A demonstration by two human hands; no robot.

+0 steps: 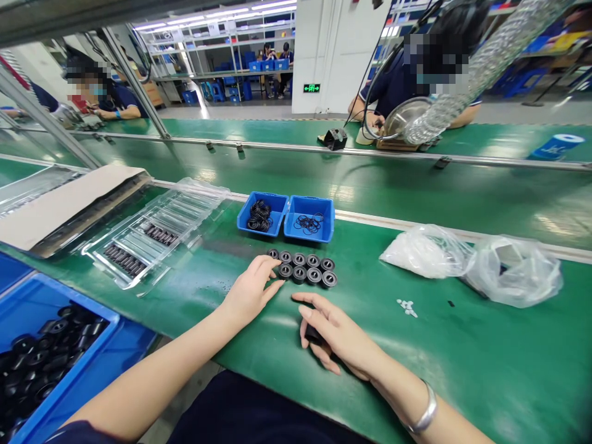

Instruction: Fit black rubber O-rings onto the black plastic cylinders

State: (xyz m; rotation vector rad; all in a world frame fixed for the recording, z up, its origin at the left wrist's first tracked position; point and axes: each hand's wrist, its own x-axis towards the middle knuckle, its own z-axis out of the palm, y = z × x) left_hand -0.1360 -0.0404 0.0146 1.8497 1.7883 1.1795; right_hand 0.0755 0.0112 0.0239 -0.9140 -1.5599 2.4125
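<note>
Left hand (pixel 250 290) open, fingertips touching two rows of black round parts (pixel 306 269) running left to right on the green bench (pixel 462 357), bores facing up, right hand (pixel 335 336) curled around a dark part (pixel 313 335), two blue bins (pixel 287 216) just beyond.

Green workbench surface (pixel 462 370), glossy.

- Black ring-shaped parts (pixel 305 268), two short rows, standing on the bench just beyond the left hand (pixel 250 290), whose fingertips touch the nearest one.
- Two small blue bins (pixel 287 216), side by side and touching, further out past the rows: one with thick black rings, the other with thin black O-rings.
- Clear plastic blister tray (pixel 152 237), out to the left of the left hand, holding some dark cylindrical parts.
- Flat stack topped with a pale sheet (pixel 65 206), further left.
- Two crumpled clear plastic bags (pixel 472 259), out to the right of the right hand (pixel 337 339).
- Small white bits (pixel 407 306), between the right hand and the bags.
</note>
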